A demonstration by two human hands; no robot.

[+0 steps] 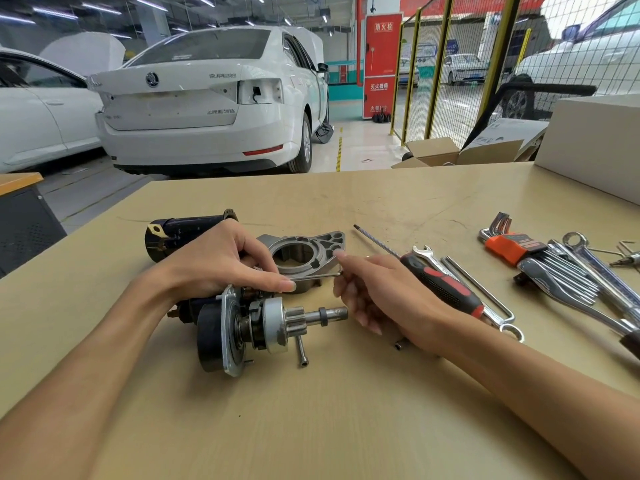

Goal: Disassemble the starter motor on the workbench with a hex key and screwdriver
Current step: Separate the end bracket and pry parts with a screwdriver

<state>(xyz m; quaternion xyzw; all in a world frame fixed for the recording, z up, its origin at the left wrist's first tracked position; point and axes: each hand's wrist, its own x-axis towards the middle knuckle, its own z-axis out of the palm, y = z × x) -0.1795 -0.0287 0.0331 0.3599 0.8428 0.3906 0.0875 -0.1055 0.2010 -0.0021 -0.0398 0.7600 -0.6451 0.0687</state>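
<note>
The starter motor lies in parts on the workbench (346,410). Its drive assembly (256,327), with pinion gear and shaft, lies near the front. Behind it stand the aluminium nose housing (308,251) and the black motor body (180,230). My left hand (221,261) rests on the top of the drive assembly, its fingers touching a thin hex key (313,277). My right hand (370,292) grips the hex key's other end. A red-and-black screwdriver (436,278) lies just right of my right hand.
Two loose bolts (302,351) (399,345) lie on the bench near the drive assembly. Wrenches (588,271), a hex key set in an orange holder (509,244) and a long hex key (481,292) lie at the right. A white box (588,143) stands at the back right.
</note>
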